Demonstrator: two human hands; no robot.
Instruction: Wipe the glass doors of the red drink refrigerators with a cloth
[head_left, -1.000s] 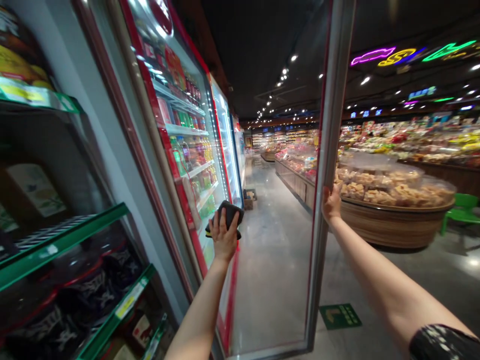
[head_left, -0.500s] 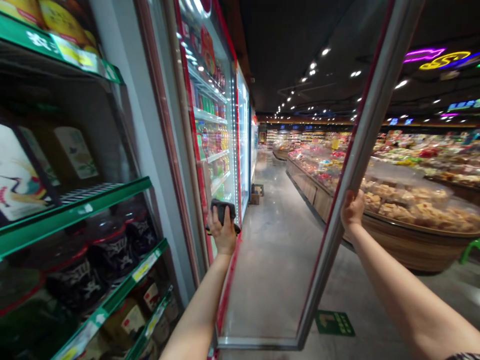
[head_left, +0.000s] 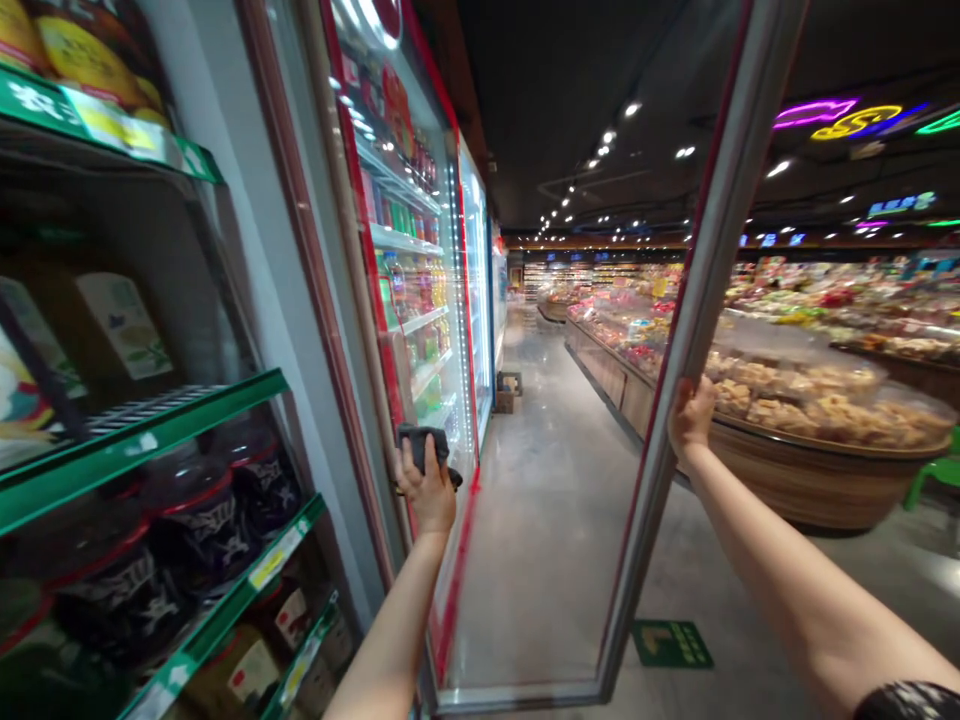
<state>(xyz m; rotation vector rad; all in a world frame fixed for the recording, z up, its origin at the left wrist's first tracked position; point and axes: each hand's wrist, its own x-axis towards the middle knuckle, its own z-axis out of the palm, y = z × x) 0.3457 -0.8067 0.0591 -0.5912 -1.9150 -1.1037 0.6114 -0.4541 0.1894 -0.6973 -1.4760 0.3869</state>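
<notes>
A glass cooler door (head_left: 544, 560) with a grey metal frame stands swung out in front of me. My left hand (head_left: 431, 495) is closed on a dark grey cloth (head_left: 426, 442), at the hinge side of the door by the handle-like strip. Whether the cloth touches the glass there I cannot tell. My right hand (head_left: 691, 418) grips the door's outer frame (head_left: 686, 345), fingers wrapped round the edge and partly hidden behind it.
Left of me, open cooler shelves (head_left: 142, 450) with green edge strips hold bottles and cartons. Beyond the door runs a row of lit drink coolers (head_left: 420, 260). A rounded wooden display counter (head_left: 795, 480) with packaged food is at right. A green floor sign (head_left: 671, 643) lies below.
My left hand with the cloth sits slightly lower and further left in view. The right hand keeps its hold on the frame. The whole view has shifted a little.
</notes>
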